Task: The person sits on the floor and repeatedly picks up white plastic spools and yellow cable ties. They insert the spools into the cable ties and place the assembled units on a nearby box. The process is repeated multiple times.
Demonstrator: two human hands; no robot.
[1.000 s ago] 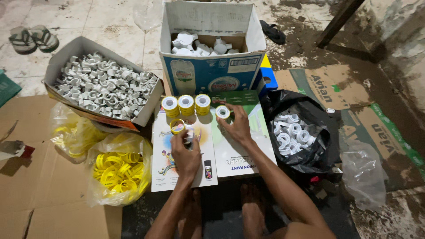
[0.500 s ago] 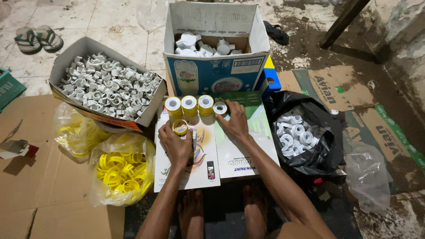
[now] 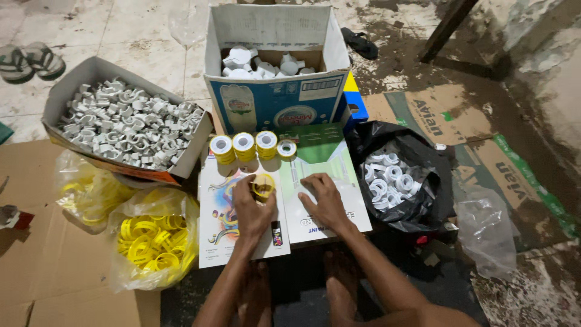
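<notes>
I look down on a dirty tiled and concrete floor [image 3: 151, 30] spread with flattened cardboard, and in the middle lie two printed boards [image 3: 330, 200] that serve as the work surface. My left hand [image 3: 251, 209] is curled closed around a small yellow ring [image 3: 264, 186], pinching it over the left board near that board's far edge. My right hand [image 3: 324, 198] rests on the right board with the fingers bent down onto the surface — it holds nothing that I can see. Along the far edge of the boards stands a row of four yellow-and-white stacks [image 3: 251, 146], side by side and just beyond both hands. Behind that row an open blue-and-white carton [image 3: 275, 106] holds white plastic fittings. At the far left an open cardboard box [image 3: 72, 79], tilted, is packed with small white clips. Beside the left edge of the boards sit two clear bags of yellow rings [image 3: 148, 239], the nearer one touching the board. To the right of the boards a black bag [image 3: 423, 163] lies open with white round caps inside, and a crumpled clear bag [image 3: 487, 230] lies just past it. A pair of sandals [image 3: 27, 60] rests at the far left corner of the floor.
</notes>
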